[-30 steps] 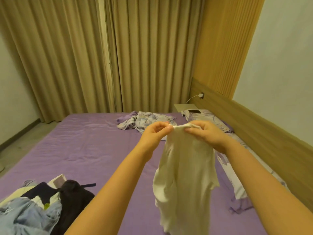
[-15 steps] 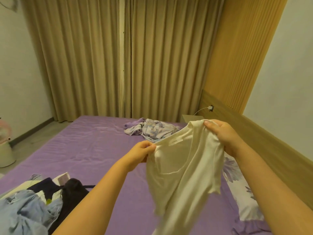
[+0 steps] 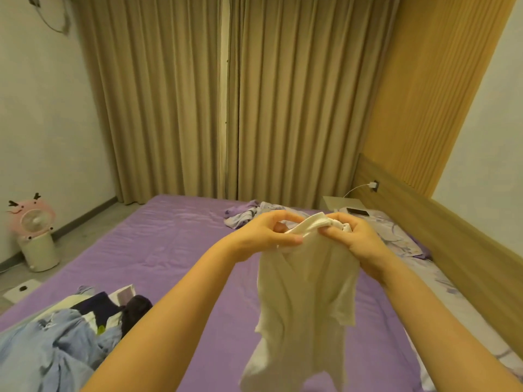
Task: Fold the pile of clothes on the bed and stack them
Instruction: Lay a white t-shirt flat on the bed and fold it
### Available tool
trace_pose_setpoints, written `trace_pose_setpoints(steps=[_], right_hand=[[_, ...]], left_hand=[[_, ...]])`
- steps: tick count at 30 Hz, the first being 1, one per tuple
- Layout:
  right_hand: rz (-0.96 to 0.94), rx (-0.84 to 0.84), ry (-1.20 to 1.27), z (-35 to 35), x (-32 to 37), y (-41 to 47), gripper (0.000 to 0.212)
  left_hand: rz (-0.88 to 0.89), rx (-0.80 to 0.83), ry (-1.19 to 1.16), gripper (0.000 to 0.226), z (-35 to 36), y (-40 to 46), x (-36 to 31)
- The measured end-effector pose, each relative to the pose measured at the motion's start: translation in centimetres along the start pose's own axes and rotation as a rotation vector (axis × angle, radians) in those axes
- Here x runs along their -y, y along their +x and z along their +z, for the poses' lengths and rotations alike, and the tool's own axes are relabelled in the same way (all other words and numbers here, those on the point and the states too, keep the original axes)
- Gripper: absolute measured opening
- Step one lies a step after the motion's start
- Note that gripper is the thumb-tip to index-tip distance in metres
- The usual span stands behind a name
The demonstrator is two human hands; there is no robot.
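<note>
Your left hand and right hand have drawn together again, both pinching the cream shirt at its bunched top edge, so it hangs unfolded above the bed.

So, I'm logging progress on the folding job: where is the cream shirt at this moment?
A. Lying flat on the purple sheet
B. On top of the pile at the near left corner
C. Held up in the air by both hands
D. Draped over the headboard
C: the left hand and right hand both pinch the top edge of the cream shirt, which hangs freely above the purple sheet.
</note>
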State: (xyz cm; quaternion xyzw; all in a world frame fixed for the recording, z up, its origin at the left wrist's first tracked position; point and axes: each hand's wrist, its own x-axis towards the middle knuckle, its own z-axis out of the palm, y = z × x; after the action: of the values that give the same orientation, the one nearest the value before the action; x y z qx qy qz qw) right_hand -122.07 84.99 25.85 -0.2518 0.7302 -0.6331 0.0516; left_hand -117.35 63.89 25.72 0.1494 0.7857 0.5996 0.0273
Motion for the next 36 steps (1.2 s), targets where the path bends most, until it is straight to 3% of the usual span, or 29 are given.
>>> trace_pose_setpoints(steps=[3,6,11,13,15,18,20,23,25,27,33,36], right_hand=[[0.026,0.018,-0.02,-0.4,-0.2,-0.3,0.012],[0.054,0.09,-0.036,-0.2,-0.3,-0.8,0.022],[0.044,0.2,0.034,1.5,-0.4,-1.0,0.023],[0.017,0.236,0.036,2.1,-0.2,-1.0,0.022],[-0.005,0.211,0.125,2.2,0.1,-1.0,0.017],[0.008,0.099,0.304,1.4,0.0,-1.0,0.008],[0.033,0.066,0.34,0.8,-0.3,-1.2,0.008],[0.078,0.041,0.367,-0.1,-0.9,-1.4,0.01],[0.091,0.037,0.353,-0.5,-1.1,-1.5,0.011],[0.09,0.063,0.318,-0.6,-1.0,-1.6,0.013],[0.077,0.06,0.072,3.0,-0.5,-1.2,0.037],[0.073,0.034,0.132,4.5,-0.5,-0.9,0.031]], left_hand=[[-0.072,-0.126,0.101,0.008,-0.4,-0.7,1.8],[-0.073,-0.349,0.214,0.027,-0.7,-1.3,3.1],[0.079,-0.46,0.318,0.039,0.4,-1.9,2.8],[0.075,-0.41,0.389,0.041,0.8,-2.2,2.2],[0.004,-0.261,0.391,0.035,0.5,-3.0,1.8],[-0.092,0.036,0.187,0.038,-0.4,-4.9,1.9],[-0.087,0.096,0.107,0.03,-0.7,-5.7,2.2],[-0.021,-0.105,0.212,0.007,-0.5,-5.5,2.5],[0.053,-0.303,0.371,0.013,-0.3,-5.0,2.8],[0.137,-0.403,0.426,0.018,0.1,-4.6,2.8],[0.195,-0.488,0.36,0.016,2.5,-2.3,1.5],[0.157,-0.481,0.191,0.017,3.3,-1.7,0.9]])
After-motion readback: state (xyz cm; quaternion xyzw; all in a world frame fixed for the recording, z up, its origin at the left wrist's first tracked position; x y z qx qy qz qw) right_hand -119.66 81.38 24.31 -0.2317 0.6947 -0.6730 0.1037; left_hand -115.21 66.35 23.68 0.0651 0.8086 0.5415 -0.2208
